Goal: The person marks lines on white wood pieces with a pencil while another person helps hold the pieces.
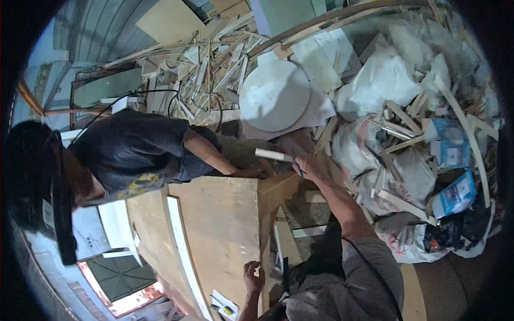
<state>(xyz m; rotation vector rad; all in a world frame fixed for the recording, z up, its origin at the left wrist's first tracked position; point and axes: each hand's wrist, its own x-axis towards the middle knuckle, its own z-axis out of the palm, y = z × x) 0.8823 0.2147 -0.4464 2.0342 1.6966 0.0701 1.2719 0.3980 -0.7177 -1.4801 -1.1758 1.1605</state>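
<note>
Stick (272, 155), pale, seems gripped in the right hand (307, 167) with 1 thin blue thing (300, 170), its long axis pointing left beyond the table's (219, 214) far corner. Of 2 hands, the left hand (254, 276) is farther, loosely curled, nothing visible inside.

From here I read the bench top (225, 208) as scuffed, matt wood, the held stick (271, 154) as wood-like, the round panel (276, 93) smooth, the sacks (388, 83) crinkled plastic, the co-worker's shirt (147, 142) dull cloth, the packets (450, 150) slightly glossy
</note>
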